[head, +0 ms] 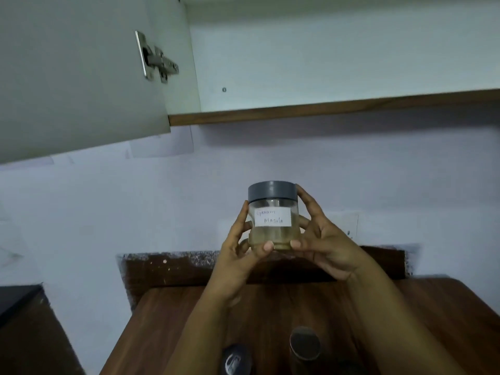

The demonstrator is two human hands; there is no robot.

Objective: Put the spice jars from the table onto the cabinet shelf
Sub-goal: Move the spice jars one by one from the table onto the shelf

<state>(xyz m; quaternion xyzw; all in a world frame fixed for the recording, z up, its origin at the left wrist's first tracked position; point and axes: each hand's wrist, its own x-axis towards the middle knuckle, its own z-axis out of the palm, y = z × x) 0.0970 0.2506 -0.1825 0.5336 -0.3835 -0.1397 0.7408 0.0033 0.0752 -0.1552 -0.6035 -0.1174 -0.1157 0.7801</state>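
Two hands hold one clear jar [273, 216] in the air, above the far edge of the wooden table [173, 315] and below the cabinet shelf [324, 105]. The left hand [238, 255] curls around the jar's left side, with the thumb pressing near the bottom. The right hand [322, 247] curls around the right side, one finger reaching up to the grey lid [272, 191] and the thumb also near the bottom. The jar stands upright. Its white label [272, 217] has handwriting that seems to read "Garam Masala", but the letters are faint. The lower part of the jar looks yellowish; what is inside I cannot tell.

On the table, below the jar and between the forearms, two more jars stand: a dark-lidded jar [305, 343] and, left of it, a second jar [236, 359] cut off by the frame's lower edge. Both are blurred.

Above and left of the held jar, the cabinet door [75, 77] hangs open, its metal hinge [157, 59] visible. The shelf surface itself is hidden behind its brown front edge.
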